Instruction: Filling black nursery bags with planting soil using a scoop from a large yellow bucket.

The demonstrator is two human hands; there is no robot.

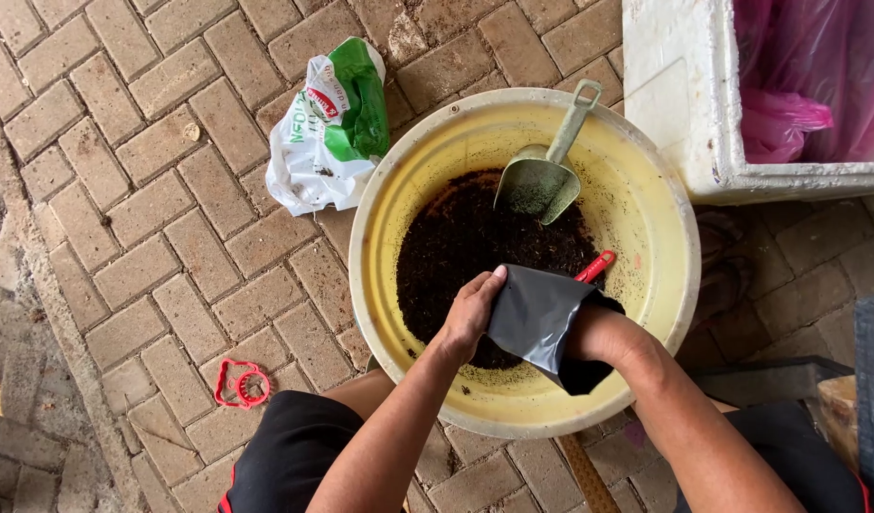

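**2 hands on 1 black bag, over a basin of soil**

We see the left hand (470,318) pinching the upper edge of a black plastic bag (536,318), thumb on top and fingers curled under the rim, which seems to hold the mouth taut. The right hand (603,328) is pushed inside the bag up to the wrist, so we cannot tell how its fingers are set; the hand seems to be spreading the bag open from within. The bag hangs just above the dark soil (465,242) in 1 yellow basin (665,256), where any spill would land.

1 metal scoop (541,176) lies blade-down on the soil, its handle leaning on the far rim, within easy reach. 1 red handle (596,266) pokes out behind the bag; what it belongs to is hidden.

On the brick paving (123,190) we count 1 crumpled white and green bag (328,128) beside the basin and 1 small red plastic piece (239,383) near the person's knee. 1 white foam box (684,104) with pink plastic lining (817,76) stands at the upper right.
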